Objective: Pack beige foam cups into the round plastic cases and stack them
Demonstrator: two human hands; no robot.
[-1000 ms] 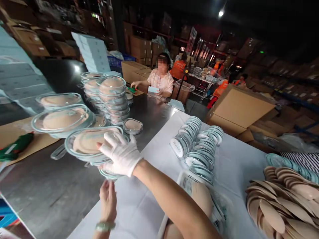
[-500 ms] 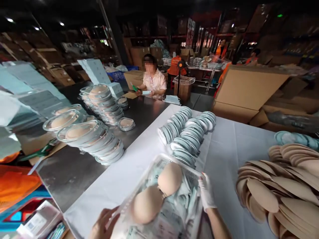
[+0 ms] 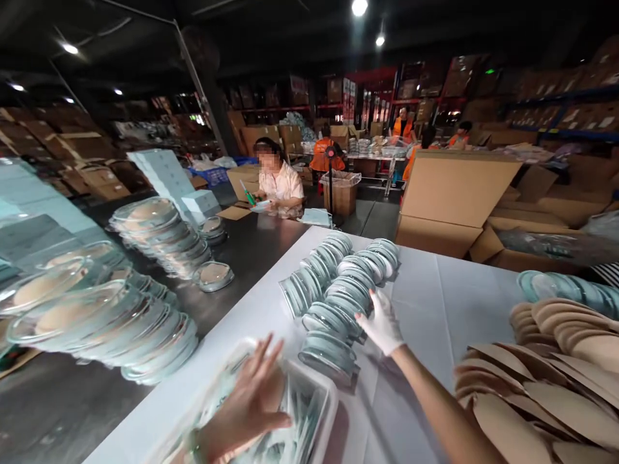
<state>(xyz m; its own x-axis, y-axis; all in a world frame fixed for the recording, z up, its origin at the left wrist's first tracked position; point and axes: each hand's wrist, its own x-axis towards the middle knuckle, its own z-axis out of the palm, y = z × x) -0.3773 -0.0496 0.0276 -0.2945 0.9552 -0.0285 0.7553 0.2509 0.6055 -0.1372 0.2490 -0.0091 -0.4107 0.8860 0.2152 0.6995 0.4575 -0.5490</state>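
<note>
My left hand [image 3: 254,399] is bare, fingers spread, resting flat on the contents of a clear plastic tray [image 3: 316,419] at the near edge of the white-covered table [image 3: 435,303]. My right hand [image 3: 382,322] wears a white glove and reaches to the rows of round pale-blue lids [image 3: 338,290] leaning in lines on the white cloth; its fingertips touch the nearest row. Whether it grips a lid is hidden. Leaning stacks of clear round cases with beige pads [image 3: 106,316] stand on the dark metal table at left.
Piles of loose beige pads [image 3: 541,374] lie at right. A further stack of cases [image 3: 159,235] and a single case [image 3: 213,275] sit on the metal table. Cardboard boxes [image 3: 454,193] stand behind. A seated person [image 3: 275,183] works at the table's far end; others in orange beyond.
My right hand left the tray's edge and reached forward to the lids. My left hand moved from the tray's side onto its top. The view lifted and turned slightly right.
</note>
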